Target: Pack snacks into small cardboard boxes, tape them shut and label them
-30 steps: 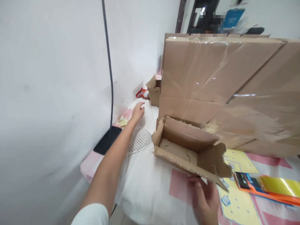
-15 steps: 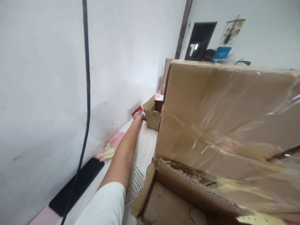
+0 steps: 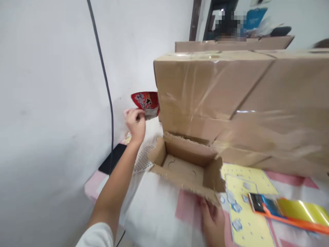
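Note:
My left hand point(image 3: 135, 125) is closed on the lower corner of a red packet point(image 3: 146, 100) with white and black lettering, holding it up beside the left end of a large taped carton. Below and to the right sits a small open cardboard box point(image 3: 189, 151) with torn edges; nothing lies on the part of its floor that shows. My right hand point(image 3: 214, 223) grips the front right edge of this box, its fingertips partly hidden and blurred.
The large taped carton point(image 3: 190, 89) stands behind the small box. On the right, an orange and yellow package point(image 3: 290, 209) lies on the patterned tablecloth point(image 3: 250, 219). A black flat object point(image 3: 111, 159) lies by the wall, a black cable point(image 3: 102, 65) hanging before it. Beyond the cartons is a person point(image 3: 227, 27).
My left hand has drawn back from beside the farther small box, bringing the red packet nearer and higher. My right hand has come into view at the near box. The view has shifted right.

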Motion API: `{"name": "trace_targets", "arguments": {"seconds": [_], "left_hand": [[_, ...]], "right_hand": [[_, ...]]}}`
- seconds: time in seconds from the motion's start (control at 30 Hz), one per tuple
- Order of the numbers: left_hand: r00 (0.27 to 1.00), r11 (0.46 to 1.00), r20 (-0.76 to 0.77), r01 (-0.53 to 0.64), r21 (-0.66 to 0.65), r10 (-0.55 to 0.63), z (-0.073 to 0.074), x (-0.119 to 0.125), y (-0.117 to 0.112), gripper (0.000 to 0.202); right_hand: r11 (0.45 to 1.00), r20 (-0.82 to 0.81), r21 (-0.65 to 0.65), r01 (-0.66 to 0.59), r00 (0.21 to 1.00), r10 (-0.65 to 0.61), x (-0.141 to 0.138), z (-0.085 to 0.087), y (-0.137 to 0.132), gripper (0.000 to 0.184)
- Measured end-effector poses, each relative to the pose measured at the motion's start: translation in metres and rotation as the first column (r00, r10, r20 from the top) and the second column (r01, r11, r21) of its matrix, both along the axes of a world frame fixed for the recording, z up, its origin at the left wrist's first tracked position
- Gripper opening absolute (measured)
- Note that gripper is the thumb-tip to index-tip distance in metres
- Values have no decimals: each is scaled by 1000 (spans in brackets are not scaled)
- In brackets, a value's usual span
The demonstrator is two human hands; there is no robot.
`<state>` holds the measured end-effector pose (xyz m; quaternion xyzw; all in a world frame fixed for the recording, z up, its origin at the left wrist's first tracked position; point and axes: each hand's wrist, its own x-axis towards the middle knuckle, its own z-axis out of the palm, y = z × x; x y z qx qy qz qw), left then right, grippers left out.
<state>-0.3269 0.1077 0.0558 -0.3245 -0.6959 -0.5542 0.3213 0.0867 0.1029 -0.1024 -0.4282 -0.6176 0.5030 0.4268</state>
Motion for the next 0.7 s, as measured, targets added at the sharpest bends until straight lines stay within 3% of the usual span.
{"name": "trace_targets", "arguments": {"seconds": [0.1,0.17,0.27,0.33,0.37,0.4,0.47,0.53,0.57,0.63,0.7], "left_hand": [[989,994,-139,-28,106,43,26,54,-65,13],[981,992,-192,16,125,9,36,82,-92,16],[950,992,-295,123,42,-106,44,109,-105,20],[899,957,-331,253,-141,-286,49,123,-99,21],[855,900,-314,332,-281,-414,51,129,-94,21],[799,807,-265,402,-432,-540,53,135,-87,21],[697,543,-77,480,-689,-713,54,145,-72,21],[659,295,135,498,-816,-740,50,154,-58,22],[654,206,212,500,-841,-726,46,158,-52,22],[650,106,296,505,-857,-700,38,163,-43,22],[657,112,299,507,-855,-692,32,165,-41,22]], "right_hand": [[991,-40,-135,5,999,-10,1,12,-15,74],[984,-80,-175,-29,997,16,-1,18,-15,83],[989,-114,-145,-44,993,27,-3,20,-12,81],[993,-126,-107,-39,992,25,-3,18,-12,76],[995,-133,-89,-36,991,24,-4,16,-12,75],[997,-140,-74,-32,990,22,-4,14,-12,74],[999,-148,-47,-23,989,16,-6,11,-11,73],[999,-144,-29,-24,989,20,-9,9,-10,72],[999,-140,-22,-27,990,23,-10,9,-10,72],[999,-128,-4,-35,991,34,-12,8,-9,72],[999,-122,21,-42,992,44,-12,8,-9,72]]}}
